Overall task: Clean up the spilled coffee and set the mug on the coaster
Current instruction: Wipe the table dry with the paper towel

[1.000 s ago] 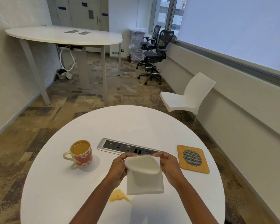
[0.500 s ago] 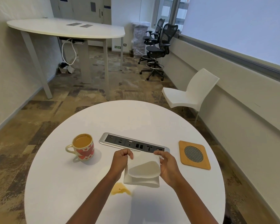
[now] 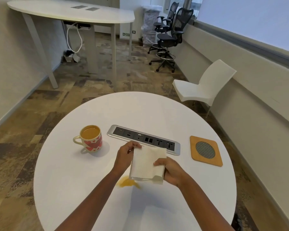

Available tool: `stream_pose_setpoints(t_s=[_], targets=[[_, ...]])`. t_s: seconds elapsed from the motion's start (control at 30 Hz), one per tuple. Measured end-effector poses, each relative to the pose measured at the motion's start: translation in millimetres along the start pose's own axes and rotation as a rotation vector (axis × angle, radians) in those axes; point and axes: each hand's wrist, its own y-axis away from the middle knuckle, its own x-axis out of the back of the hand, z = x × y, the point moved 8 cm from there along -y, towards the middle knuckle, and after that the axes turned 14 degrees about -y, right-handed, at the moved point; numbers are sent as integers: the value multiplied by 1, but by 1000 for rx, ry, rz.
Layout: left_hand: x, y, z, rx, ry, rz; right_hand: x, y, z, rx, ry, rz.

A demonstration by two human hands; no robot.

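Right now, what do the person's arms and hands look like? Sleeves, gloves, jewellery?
Both forearms are bare up to the frame's bottom edge: no sleeves in view. The left hand and right hand have no gloves. No watch, bracelet or ring shows on the wrists or fingers. No markings or cables are visible.

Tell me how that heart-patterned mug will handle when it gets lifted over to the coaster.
The mug is filled nearly to the rim with coffee, so it will probably feel heavy for its size and slosh if tilted or moved fast. It looks ceramic, so likely rigid but breakable. Its handle points away from the coaster, and the power strip lies between them, so lifting seems safer than sliding.
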Motion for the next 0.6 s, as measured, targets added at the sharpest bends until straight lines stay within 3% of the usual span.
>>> stream_pose_setpoints(t_s=[0.1, 0.2, 0.27, 0.37, 0.5, 0.6], targets=[[13, 3, -9, -68, -242, 78, 3, -3, -15, 162, 267, 100], [23, 8, -28, -104, -541, 116, 13, -9, -20, 303, 741, 231], [24, 13, -43, -109, -810, 88, 17, -16, -11, 394, 1079, 226], [31, 22, -61, -111, -1030, 69, 35, -26, 15, 363, 1455, 254], [42, 37, -99, -5, -1165, -41, 60, -30, 52, 206, 1556, 268], [55, 45, -129, 75, -1127, -29, 67, -28, 78, 166, 1545, 283]])
